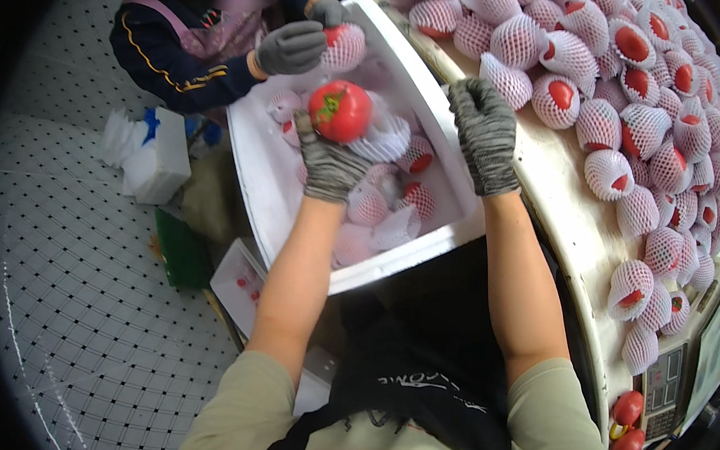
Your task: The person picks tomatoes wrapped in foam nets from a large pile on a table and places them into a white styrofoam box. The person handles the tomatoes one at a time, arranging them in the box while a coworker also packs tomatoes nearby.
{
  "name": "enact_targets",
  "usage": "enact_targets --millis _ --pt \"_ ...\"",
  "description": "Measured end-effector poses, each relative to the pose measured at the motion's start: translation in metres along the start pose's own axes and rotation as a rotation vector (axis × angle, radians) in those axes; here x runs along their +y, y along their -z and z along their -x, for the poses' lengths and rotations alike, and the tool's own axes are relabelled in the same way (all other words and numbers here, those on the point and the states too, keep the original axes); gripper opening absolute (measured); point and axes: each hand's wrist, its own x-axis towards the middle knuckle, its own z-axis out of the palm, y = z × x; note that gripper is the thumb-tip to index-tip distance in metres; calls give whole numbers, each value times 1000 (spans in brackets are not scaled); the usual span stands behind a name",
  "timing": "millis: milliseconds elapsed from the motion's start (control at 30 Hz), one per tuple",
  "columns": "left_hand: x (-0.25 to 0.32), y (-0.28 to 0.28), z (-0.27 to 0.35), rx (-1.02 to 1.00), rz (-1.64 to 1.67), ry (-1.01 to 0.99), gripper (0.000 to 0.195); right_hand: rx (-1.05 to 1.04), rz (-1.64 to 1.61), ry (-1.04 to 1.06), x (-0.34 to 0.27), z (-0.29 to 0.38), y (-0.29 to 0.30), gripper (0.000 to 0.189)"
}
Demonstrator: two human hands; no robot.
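A large bare red tomato [351, 111] with a green calyx rests in my left hand [334, 169], which wears a grey striped knit glove. It is above the inside of a white foam box [247, 165]. Against the tomato's right side is a white foam net sleeve [387, 141]; whether my fingers touch it is hidden. My gloved right hand [486, 140] is curled closed above the box's right rim, near the table edge, with nothing visible in it. Several net-wrapped tomatoes [368, 206] lie in the box below.
Net-wrapped tomatoes [596, 123] are heaped on the cream table [563, 222] at right. A scale [665, 382] and two bare tomatoes [627, 444] sit nearer. Across the box, a co-worker's grey-gloved hands [292, 48] hold a netted tomato [343, 47]. A white foam block [165, 162] stands left.
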Motion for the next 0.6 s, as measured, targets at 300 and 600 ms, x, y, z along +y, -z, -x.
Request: enact_targets --millis 300,600 --pt "4 -36 2 215 39 -126 67 -75 -44 -42 -15 5 5 20" --pt "25 -23 9 330 -133 -206 60 -102 1 -15 -11 5 -1 17"
